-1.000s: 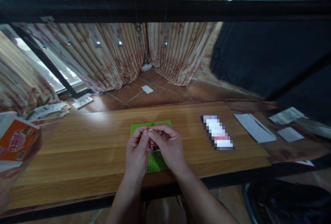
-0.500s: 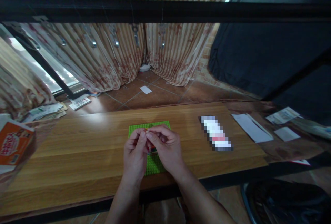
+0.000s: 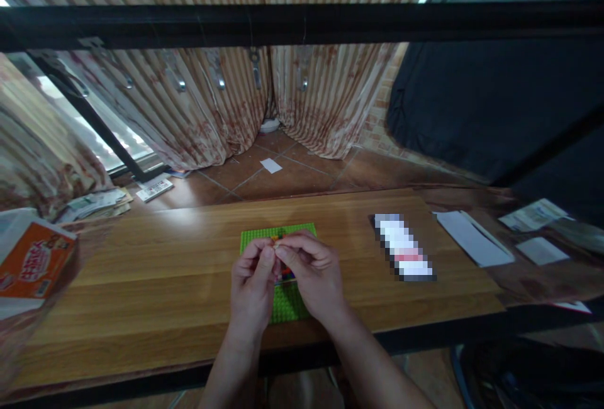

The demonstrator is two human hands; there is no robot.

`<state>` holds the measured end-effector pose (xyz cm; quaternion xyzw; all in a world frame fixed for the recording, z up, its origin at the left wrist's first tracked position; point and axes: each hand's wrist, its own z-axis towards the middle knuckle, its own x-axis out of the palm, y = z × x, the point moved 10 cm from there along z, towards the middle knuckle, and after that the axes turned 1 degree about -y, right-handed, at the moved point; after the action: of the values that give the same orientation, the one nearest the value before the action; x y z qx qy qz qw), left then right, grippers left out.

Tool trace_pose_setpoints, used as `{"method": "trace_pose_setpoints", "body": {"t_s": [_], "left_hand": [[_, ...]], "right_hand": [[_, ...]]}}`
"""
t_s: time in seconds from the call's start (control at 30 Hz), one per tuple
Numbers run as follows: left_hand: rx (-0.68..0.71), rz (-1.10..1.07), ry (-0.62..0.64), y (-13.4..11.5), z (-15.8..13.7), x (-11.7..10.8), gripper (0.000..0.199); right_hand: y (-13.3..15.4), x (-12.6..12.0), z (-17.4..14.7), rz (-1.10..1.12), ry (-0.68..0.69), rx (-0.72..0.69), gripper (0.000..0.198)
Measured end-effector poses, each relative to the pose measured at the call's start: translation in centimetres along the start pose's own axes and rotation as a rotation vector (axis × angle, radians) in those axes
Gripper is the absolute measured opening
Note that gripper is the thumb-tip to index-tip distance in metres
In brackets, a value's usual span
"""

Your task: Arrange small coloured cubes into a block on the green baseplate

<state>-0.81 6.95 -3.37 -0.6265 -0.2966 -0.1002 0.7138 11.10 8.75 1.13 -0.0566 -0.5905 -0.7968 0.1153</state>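
A green studded baseplate (image 3: 289,309) lies on the wooden tabletop, partly covered by my hands. My left hand (image 3: 251,280) and my right hand (image 3: 319,277) meet above it, thumbs and fingertips pinched together. Between the fingertips is a tiny pale piece (image 3: 276,246), mostly hidden, and its kind does not show. Bits of yellow, red and blue show behind and between the fingers. They look like small toy bricks (image 3: 285,273), but the fingers block most of them.
A phone (image 3: 403,248) with a blurred-out screen lies on the table (image 3: 141,283) to the right. Beyond it are papers (image 3: 472,239). An orange and white box (image 3: 38,261) sits at the left. A dark bar (image 3: 302,24) crosses the view above the table.
The whole view has shifted a little, so everything appears slightly farther right. Both hands stay pinched together over the baseplate, with only a slight change at the fingertips.
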Motion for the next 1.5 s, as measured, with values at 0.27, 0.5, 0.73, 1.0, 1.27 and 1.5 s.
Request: {"method": "trace_pose_setpoints", "body": {"t_s": [0.27,0.5,0.73,1.0,1.27,1.5], "left_hand": [[0.042,0.015,-0.011,-0.8,-0.1,0.3,0.021],[0.017,-0.096,-0.401,-1.4,0.5,-5.6,0.027],[-0.141,-0.03,-0.48,0.5,0.1,-6.7,0.036],[-0.194,0.038,-0.476,1.5,-0.2,-6.4,0.027],[-0.223,0.026,-0.467,1.8,-0.2,-6.1,0.025],[-0.231,0.015,-0.453,1.9,-0.3,-5.9,0.023]], "right_hand": [[-1.0,-0.6,0.4,0.051,-0.026,0.076,0.005],[-2.0,-5.2,1.3,-0.191,-0.201,0.103,0.009],[-2.4,-2.8,1.1,-0.536,0.05,-0.029,0.014],[-3.5,-3.1,1.4,-0.701,0.012,-0.073,0.015],[-5.2,-3.3,1.5,-0.634,0.036,-0.008,0.015],[-6.3,-3.4,1.8,-0.594,0.024,0.026,0.02]]}}
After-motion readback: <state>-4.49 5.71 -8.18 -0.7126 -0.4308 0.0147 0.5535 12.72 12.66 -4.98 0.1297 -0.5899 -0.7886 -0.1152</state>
